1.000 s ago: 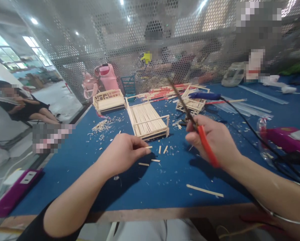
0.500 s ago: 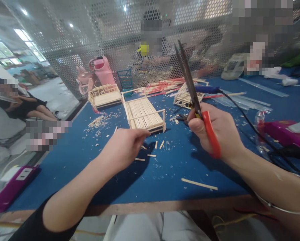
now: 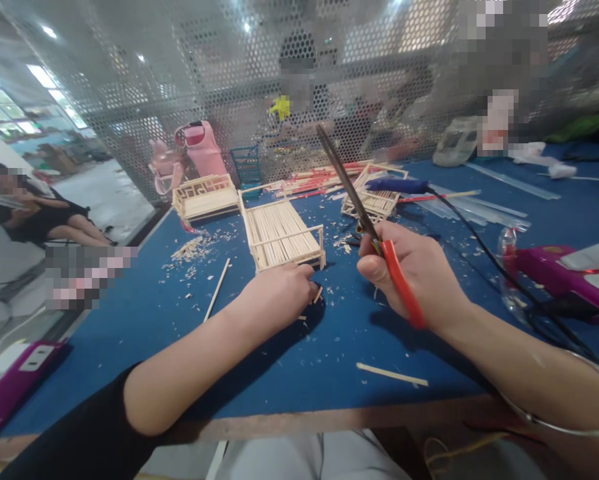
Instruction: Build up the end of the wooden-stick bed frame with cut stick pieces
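Note:
My right hand (image 3: pixel 414 273) is wrapped round the red-handled scissors (image 3: pixel 347 177), held above the table with the blades pointing up and away, close together. My left hand (image 3: pixel 289 293) is low over the table, at the near end of a small bed-like frame of wooden sticks (image 3: pixel 282 230). Its fingers curl down over short stick offcuts (image 3: pixel 318 295), and the fingertips are partly hidden. A longer thin stick (image 3: pixel 217 290) lies left of that hand. Another stick piece (image 3: pixel 392 375) rests near the table's front edge.
A stick bench (image 3: pixel 204 200) and another stick model (image 3: pixel 374 200) stand further back. Behind lie red and plain sticks (image 3: pixel 324 179). A blue-handled corded tool (image 3: pixel 397 185), clear strips (image 3: pixel 459 207) and a purple device (image 3: pixel 564 277) are at right. Wood scraps (image 3: pixel 189 247) lie left.
My left hand has moved right and slightly down, over the short offcuts, uncovering the long stick. The scissors have shifted left and lower, with their blades now closer together.

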Demonstrator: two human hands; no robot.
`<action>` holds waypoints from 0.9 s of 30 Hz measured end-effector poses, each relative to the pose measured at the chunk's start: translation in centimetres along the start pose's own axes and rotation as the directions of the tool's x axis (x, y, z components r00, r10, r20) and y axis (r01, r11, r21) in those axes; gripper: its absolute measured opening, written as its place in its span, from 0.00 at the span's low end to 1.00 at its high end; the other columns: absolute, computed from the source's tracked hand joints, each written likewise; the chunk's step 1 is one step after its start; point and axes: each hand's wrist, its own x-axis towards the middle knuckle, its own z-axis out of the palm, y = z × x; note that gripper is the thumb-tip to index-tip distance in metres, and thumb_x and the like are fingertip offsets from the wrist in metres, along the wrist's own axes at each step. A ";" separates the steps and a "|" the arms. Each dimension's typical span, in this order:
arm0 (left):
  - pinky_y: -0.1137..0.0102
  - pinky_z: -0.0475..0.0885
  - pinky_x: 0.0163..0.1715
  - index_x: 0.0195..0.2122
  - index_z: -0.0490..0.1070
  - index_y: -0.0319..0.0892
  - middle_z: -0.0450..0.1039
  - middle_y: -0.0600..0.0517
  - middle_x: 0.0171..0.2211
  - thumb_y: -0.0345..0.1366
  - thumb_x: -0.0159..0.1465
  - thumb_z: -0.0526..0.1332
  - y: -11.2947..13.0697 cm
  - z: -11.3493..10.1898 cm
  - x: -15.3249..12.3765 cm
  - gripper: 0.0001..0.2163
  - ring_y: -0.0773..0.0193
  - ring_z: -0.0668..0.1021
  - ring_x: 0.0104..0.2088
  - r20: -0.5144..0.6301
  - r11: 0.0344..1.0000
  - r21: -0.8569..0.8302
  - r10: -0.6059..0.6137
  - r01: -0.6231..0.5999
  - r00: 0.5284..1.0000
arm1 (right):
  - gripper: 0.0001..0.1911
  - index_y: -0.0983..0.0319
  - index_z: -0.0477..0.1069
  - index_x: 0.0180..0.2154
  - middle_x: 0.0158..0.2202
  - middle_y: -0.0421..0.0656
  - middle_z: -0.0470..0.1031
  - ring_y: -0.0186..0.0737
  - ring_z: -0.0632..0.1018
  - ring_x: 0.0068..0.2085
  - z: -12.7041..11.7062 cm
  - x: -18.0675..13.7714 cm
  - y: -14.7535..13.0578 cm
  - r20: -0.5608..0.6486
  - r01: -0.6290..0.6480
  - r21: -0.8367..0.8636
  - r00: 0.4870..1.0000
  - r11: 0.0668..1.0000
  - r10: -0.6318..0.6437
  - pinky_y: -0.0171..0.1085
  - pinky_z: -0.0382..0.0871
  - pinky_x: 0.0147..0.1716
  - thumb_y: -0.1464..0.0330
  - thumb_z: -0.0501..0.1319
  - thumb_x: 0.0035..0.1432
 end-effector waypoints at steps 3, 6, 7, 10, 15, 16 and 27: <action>0.65 0.72 0.33 0.36 0.74 0.39 0.71 0.46 0.34 0.27 0.64 0.51 -0.1 0.4 0.0 0.12 0.56 0.76 0.37 -0.009 0.999 0.012 0.035 -0.034 0.999 | 0.29 0.58 0.57 0.23 0.17 0.37 0.60 0.33 0.62 0.20 0.1 0.0 0.3 0.024 0.022 0.005 0.999 1.000 -0.023 0.33 0.55 0.18 0.38 0.48 0.49; 0.66 0.71 0.35 0.36 0.72 0.36 0.72 0.46 0.34 0.25 0.64 0.50 -0.1 0.6 -0.7 0.11 0.58 0.75 0.37 -0.064 0.999 -0.024 0.039 -0.041 0.997 | 0.27 0.57 0.55 0.22 0.16 0.35 0.58 0.32 0.60 0.19 0.2 -0.1 0.5 0.045 0.028 0.011 0.999 1.000 -0.028 0.33 0.54 0.17 0.41 0.51 0.50; 0.67 0.70 0.35 0.36 0.71 0.36 0.72 0.46 0.34 0.25 0.64 0.49 -0.1 0.6 -1.1 0.10 0.59 0.75 0.35 -0.117 0.996 -0.081 0.021 -0.030 0.993 | 0.26 0.58 0.55 0.22 0.16 0.35 0.58 0.32 0.60 0.19 0.2 -0.1 0.5 0.058 0.024 0.016 0.998 1.000 -0.025 0.33 0.54 0.18 0.42 0.52 0.50; 0.73 0.68 0.28 0.35 0.66 0.39 0.70 0.52 0.28 0.27 0.65 0.49 0.1 0.5 -2.4 0.08 0.66 0.71 0.28 -0.327 0.906 -0.422 -0.142 -0.010 0.934 | 0.24 0.58 0.56 0.24 0.17 0.35 0.60 0.32 0.61 0.20 0.5 -0.2 0.4 0.123 0.026 0.033 0.992 0.999 -0.030 0.33 0.55 0.18 0.45 0.53 0.51; 0.75 0.66 0.24 0.35 0.64 0.41 0.65 0.56 0.24 0.34 0.64 0.51 0.9 0.9 -3.2 0.05 0.70 0.67 0.23 -0.365 0.455 -0.882 -0.498 -0.122 0.787 | 0.17 0.58 0.57 0.28 0.18 0.34 0.61 0.33 0.61 0.19 0.8 -0.5 -0.2 0.294 0.043 0.009 0.955 0.999 -0.044 0.33 0.56 0.19 0.52 0.57 0.51; 0.75 0.67 0.25 0.37 0.65 0.41 0.65 0.55 0.24 0.35 0.64 0.52 1.0 1.1 -3.0 0.06 0.70 0.68 0.23 -0.319 0.326 -0.933 -0.552 -0.153 0.770 | 0.16 0.58 0.58 0.29 0.19 0.34 0.62 0.33 0.62 0.20 0.8 -0.5 -0.3 0.314 0.046 -0.003 0.948 0.999 -0.043 0.33 0.56 0.19 0.53 0.58 0.51; 0.77 0.71 0.25 0.29 0.76 0.38 0.72 0.54 0.24 0.35 0.56 0.60 1.3 0.7 -2.8 0.07 0.73 0.71 0.22 -0.112 -0.077 -0.972 -0.677 -0.221 0.727 | 0.18 0.60 0.65 0.39 0.34 0.45 0.72 0.45 0.73 0.34 1.3 -0.5 -0.9 0.338 0.067 -0.103 0.941 0.992 -0.029 0.42 0.67 0.32 0.61 0.63 0.46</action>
